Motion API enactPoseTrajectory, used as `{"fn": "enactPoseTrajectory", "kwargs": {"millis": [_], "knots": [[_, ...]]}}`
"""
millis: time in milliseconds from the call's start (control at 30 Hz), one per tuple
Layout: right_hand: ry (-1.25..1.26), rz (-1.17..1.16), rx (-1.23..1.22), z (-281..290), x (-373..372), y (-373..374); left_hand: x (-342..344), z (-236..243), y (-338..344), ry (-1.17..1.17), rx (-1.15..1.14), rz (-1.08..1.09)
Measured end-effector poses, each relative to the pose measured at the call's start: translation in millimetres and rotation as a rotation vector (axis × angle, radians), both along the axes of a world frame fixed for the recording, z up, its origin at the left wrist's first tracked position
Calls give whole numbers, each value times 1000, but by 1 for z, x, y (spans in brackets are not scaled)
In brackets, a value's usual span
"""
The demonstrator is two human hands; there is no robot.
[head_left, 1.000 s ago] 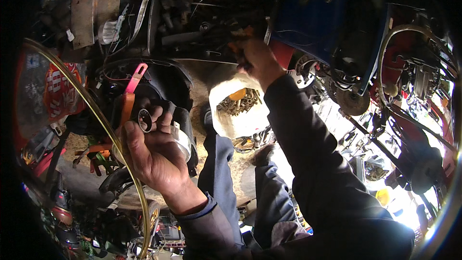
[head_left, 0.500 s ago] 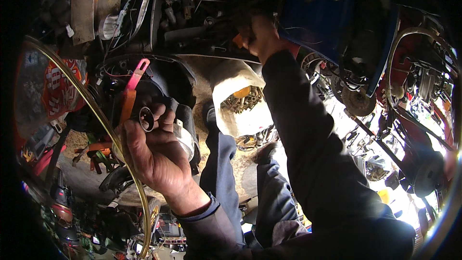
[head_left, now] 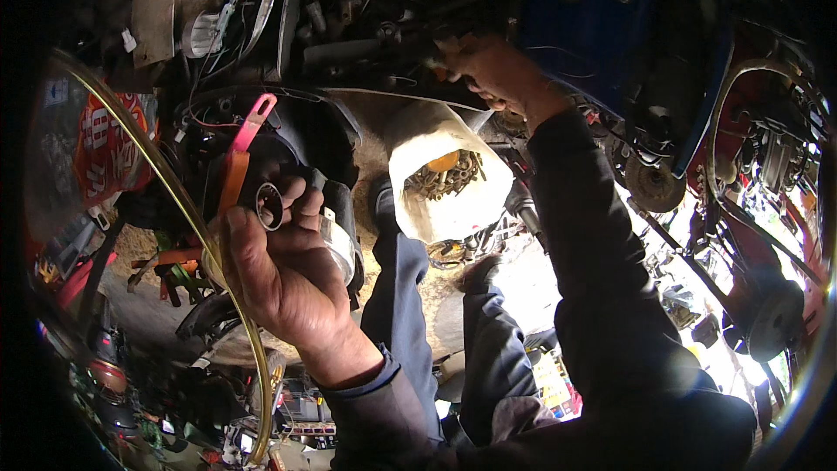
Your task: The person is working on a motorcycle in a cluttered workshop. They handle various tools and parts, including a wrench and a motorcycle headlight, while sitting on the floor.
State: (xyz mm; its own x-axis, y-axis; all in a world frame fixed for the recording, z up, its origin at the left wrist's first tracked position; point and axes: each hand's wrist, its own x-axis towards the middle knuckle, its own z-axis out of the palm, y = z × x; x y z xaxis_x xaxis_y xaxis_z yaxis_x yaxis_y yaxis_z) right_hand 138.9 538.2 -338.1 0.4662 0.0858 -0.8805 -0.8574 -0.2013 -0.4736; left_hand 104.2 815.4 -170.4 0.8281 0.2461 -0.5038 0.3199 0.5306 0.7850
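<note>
Left hand (head_left: pixel 283 283) clamps a metal cylinder (head_left: pixel 338 244), a small ring (head_left: pixel 268 206) pinched at its fingertips. Right hand (head_left: pixel 493 70) reaches among engine parts (head_left: pixel 366 0), closed on something unclear. Ring not yet fitted; work apparently midway.

Upper left: pink strap (head_left: pixel 255 120) above an orange strap (head_left: pixel 232 179). Centre: white bag (head_left: pixel 446 176) with rust-brown chain (head_left: pixel 445 178) and an orange piece inside. Upper right: blue panel (head_left: pixel 602 26). Left: yellow-green hose (head_left: pixel 187 209), red-and-white printed packet (head_left: pixel 109 144). Lower frame: dark blue sleeves (head_left: pixel 610 296).
</note>
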Motion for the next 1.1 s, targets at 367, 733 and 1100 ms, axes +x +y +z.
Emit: {"fn": "enactPoseTrajectory", "kwargs": {"millis": [367,733,1100], "knots": [[-315,110,-244,-55,16,-12,-3,2,5,-46,-44,-9],[-91,-292,1,-4,-3,-10,-3,1,3,-66,-65,-13],[192,-362,-94,-31,0,12,-3,-1,4,-87,-56,-39]]}}
